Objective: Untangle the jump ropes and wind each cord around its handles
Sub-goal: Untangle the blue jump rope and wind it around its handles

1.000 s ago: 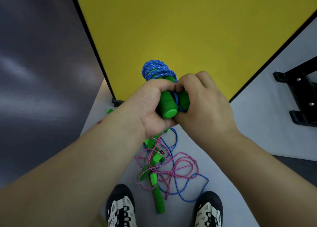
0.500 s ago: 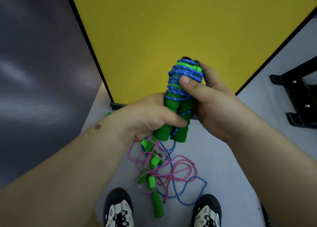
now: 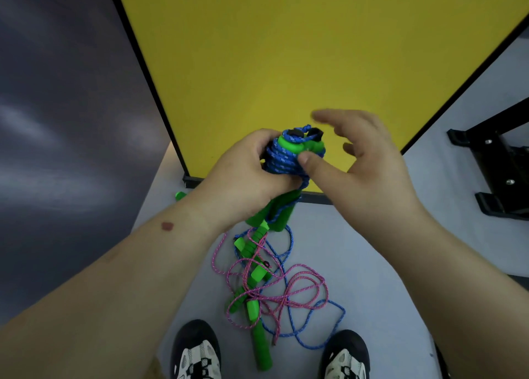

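The left hand (image 3: pixel 252 175) grips a pair of green foam handles (image 3: pixel 274 212) held side by side, with a blue cord (image 3: pixel 282 158) coiled tightly round their upper half; the handles' lower ends stick out below the fist toward 6 o'clock. The right hand (image 3: pixel 363 161), at 3 o'clock from the bundle, is spread wide, its thumb (image 3: pixel 310 161) pressing on the coils while the fingers (image 3: pixel 337 118) are lifted off and blurred. At the top of the bundle a bright green cap (image 3: pixel 289 145) with a dark end piece shows above the wraps. On the pale grey floor (image 3: pixel 380 252), at 6 o'clock from the hands, lies a tangle: a pink cord (image 3: pixel 297 290) looped over and through a loose blue cord (image 3: pixel 329 315), with several green handles (image 3: pixel 259 350) and bright green handle ends (image 3: pixel 252 310) caught in the middle. Which cord belongs to which handle cannot be told. Two black-and-white shoes (image 3: pixel 197 353) stand at either side of the tangle's lower end, the long handle lying between them. A yellow panel (image 3: pixel 286 49) with a black frame stands behind the hands at 12 o'clock. A small green piece (image 3: pixel 180 196) rests on the floor by its lower left corner. A dark grey wall (image 3: pixel 57 121) fills 9 o'clock, and a black metal stand (image 3: pixel 498 166) sits at 3 o'clock.
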The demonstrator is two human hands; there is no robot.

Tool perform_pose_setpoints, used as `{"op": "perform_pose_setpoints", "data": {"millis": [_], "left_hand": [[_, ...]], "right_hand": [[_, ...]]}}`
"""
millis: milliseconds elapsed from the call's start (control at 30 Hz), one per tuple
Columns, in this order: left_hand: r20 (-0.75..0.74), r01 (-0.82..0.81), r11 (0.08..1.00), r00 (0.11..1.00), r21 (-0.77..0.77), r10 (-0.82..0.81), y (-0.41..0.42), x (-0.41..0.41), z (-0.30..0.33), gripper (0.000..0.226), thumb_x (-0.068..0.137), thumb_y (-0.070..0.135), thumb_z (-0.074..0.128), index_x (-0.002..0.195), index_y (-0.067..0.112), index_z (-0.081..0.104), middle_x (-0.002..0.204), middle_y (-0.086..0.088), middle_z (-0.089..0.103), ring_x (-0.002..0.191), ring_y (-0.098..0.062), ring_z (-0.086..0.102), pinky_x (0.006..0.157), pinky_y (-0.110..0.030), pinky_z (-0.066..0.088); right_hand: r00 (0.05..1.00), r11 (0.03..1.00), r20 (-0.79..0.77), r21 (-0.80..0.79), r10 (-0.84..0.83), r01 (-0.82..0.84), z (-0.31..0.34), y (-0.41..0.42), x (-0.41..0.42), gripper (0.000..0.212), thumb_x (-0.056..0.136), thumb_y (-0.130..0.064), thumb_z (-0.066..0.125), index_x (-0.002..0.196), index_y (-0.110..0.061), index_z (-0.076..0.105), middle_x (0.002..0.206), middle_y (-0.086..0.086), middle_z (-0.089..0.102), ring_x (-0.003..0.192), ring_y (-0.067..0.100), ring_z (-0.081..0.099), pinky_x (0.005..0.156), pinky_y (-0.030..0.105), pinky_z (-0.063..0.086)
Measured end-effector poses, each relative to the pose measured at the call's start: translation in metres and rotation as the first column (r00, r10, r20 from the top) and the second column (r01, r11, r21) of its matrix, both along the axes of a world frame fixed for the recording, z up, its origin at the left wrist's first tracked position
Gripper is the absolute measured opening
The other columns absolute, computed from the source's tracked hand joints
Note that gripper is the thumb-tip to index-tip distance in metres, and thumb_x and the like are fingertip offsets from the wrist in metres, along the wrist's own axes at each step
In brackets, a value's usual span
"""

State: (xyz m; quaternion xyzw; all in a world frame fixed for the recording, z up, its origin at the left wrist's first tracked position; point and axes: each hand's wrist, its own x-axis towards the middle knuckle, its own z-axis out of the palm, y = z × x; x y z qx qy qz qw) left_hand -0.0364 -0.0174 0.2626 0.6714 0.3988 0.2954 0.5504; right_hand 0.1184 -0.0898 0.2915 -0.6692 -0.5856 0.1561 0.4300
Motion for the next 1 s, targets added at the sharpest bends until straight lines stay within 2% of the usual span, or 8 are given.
{"op": "perform_pose_setpoints", "data": {"millis": [100,233,433,633,700,833,900,1000], "left_hand": [[-0.076,0.002,0.999,0.997,0.052,0.002,0.0,-0.001,-0.002,0.046,0.066,0.028,0.08,0.108,0.035,0.063,0.101,0.009,0.071,0.094,-0.014,0.07,0.087,-0.048,0.057],[-0.134,0.039,0.997,0.99,0.059,-0.031,0.001,-0.002,-0.005,0.043,0.063,0.029,0.078,0.101,0.037,0.059,0.096,0.007,0.071,0.093,-0.017,0.07,0.083,-0.051,0.057],[-0.165,0.071,0.994,0.985,0.079,-0.057,0.001,-0.004,-0.003,0.041,0.062,0.03,0.076,0.099,0.035,0.057,0.093,0.003,0.07,0.089,-0.021,0.069,0.079,-0.052,0.056],[-0.165,0.09,0.992,0.983,0.087,-0.075,0.002,-0.007,-0.001,0.04,0.065,0.025,0.078,0.097,0.035,0.056,0.089,0.006,0.069,0.085,-0.021,0.069,0.073,-0.05,0.056],[-0.165,0.095,0.992,0.983,0.088,-0.08,0.002,-0.008,0.0,0.04,0.068,0.021,0.079,0.097,0.034,0.055,0.086,0.005,0.068,0.076,-0.019,0.068,0.063,-0.046,0.055],[-0.17,0.105,0.987,0.982,0.125,-0.083,0.0,-0.008,0.003,0.04,0.066,0.024,0.08,0.095,0.032,0.054,0.082,0.006,0.068,0.079,-0.02,0.067,0.073,-0.049,0.057],[-0.166,0.096,0.986,0.983,0.136,-0.073,-0.001,-0.008,0.004,0.041,0.067,0.022,0.081,0.097,0.03,0.054,0.084,0.007,0.068,0.081,-0.019,0.067,0.074,-0.049,0.056],[-0.218,0.065,0.979,0.976,0.193,-0.022,-0.006,-0.006,0.008,0.044,0.071,0.019,0.083,0.101,0.028,0.053,0.09,0.007,0.068,0.079,-0.017,0.069,0.074,-0.047,0.056]], "right_hand": [[0.96,0.997,0.28,0.072,0.02,-0.041,0.002,0.004,0.009,0.019,0.085,-0.021,0.075,0.103,-0.026,0.075,0.102,-0.007,0.064,0.101,0.012,0.058,0.089,0.022,0.043],[0.847,0.986,0.528,0.107,0.056,-0.131,0.004,0.007,0.013,0.01,0.087,-0.024,0.068,0.092,-0.019,0.075,0.088,-0.001,0.07,0.088,0.028,0.061,0.075,0.041,0.049],[0.822,0.975,0.55,0.057,0.148,-0.214,0.006,0.005,0.009,0.006,0.089,-0.016,0.061,0.092,-0.014,0.065,0.086,-0.001,0.066,0.085,0.025,0.055,0.076,0.032,0.041],[0.822,0.967,0.528,0.006,0.214,-0.256,0.009,0.006,0.011,0.02,0.086,-0.006,0.066,0.101,-0.017,0.061,0.09,-0.008,0.064,0.089,0.019,0.052,0.075,0.028,0.039],[0.879,0.969,0.429,0.03,0.208,-0.244,0.01,0.005,0.009,0.02,0.088,-0.006,0.064,0.101,-0.019,0.059,0.088,-0.011,0.061,0.088,0.014,0.052,0.075,0.028,0.042],[0.987,0.987,-0.062,0.07,0.15,-0.146,0.015,0.006,0.002,0.024,0.092,0.001,0.058,0.103,-0.02,0.058,0.085,-0.009,0.058,0.077,0.006,0.054,0.071,0.023,0.046],[0.932,0.997,-0.354,0.024,0.081,-0.077,0.018,0.011,-0.001,0.027,0.094,0.003,0.056,0.111,-0.018,0.06,0.083,-0.004,0.057,0.077,0.01,0.054,0.072,0.026,0.047],[0.876,0.994,-0.48,-0.107,-0.046,-0.007,0.017,0.019,0.001,0.031,0.095,0.001,0.054,0.113,-0.02,0.068,0.084,0.0,0.059,0.08,0.014,0.057,0.086,0.042,0.054]]}}
